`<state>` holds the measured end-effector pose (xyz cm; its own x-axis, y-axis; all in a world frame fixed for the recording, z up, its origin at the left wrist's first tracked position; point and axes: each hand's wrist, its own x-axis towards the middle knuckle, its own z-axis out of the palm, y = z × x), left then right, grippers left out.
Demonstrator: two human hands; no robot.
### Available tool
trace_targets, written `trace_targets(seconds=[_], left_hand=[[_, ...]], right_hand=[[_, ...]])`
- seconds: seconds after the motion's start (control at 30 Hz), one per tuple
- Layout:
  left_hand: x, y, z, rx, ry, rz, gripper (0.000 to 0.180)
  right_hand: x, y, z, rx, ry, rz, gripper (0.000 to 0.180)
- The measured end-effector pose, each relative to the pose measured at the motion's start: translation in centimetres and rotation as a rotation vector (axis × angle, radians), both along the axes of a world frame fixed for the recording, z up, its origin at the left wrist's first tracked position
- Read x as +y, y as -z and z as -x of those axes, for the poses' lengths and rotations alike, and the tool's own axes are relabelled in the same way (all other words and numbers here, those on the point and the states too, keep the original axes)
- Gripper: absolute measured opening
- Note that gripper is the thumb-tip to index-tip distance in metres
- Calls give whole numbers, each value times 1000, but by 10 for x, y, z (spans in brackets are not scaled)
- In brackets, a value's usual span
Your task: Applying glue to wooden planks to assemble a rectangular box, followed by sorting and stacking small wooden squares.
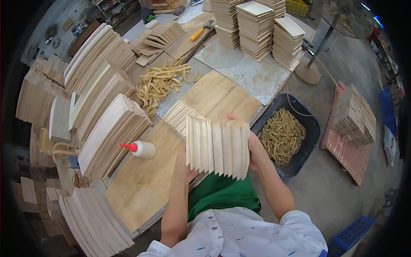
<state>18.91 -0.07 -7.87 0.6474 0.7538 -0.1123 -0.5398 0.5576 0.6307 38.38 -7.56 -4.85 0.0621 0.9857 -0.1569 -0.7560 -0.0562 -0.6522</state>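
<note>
Slats (217,147) are fanning out between left hand (188,168) and right hand (256,150).
Each hand is gripping its own end; edges are running toward the torso (239,231).

Head: looks down and slightly forward through the left of two wide fisheyes.
Shirt (257,231): seen from above at the lower edge, very near.
Left hand (190,170), right hand (255,150): seen close, near the middle.
Desk (257,81): spreads ahead and leftward, farther off.
Floor (317,192): at right, farther below.
Rim (6,128): dark, bending straight edges.
</note>
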Motion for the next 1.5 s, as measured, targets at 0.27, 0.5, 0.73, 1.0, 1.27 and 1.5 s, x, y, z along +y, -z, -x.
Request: trace_targets(seconds=[0.27,0.5,0.73,1.0,1.27,1.5], left_hand=[[-16,-8,21,275,-47,3,46],[-19,-25,-6,223,29,-265,90],[-30,-11,-59,200,-151,-495,140],[-37,-21,-82,211,-290,-491,137],[-20,-34,-60,195,-218,-530,132],[0,-20,-91,321,-192,-544,128]], right_hand=[[-29,-6,13,-324,128,-73,101],[-26,-7,5,-102,309,94,64],[-6,-2,13,89,549,50,49],[-4,0,40,4,622,-12,52],[-5,-21,-39,-580,227,-145,130],[29,-14,-94,-677,-128,109,104]])
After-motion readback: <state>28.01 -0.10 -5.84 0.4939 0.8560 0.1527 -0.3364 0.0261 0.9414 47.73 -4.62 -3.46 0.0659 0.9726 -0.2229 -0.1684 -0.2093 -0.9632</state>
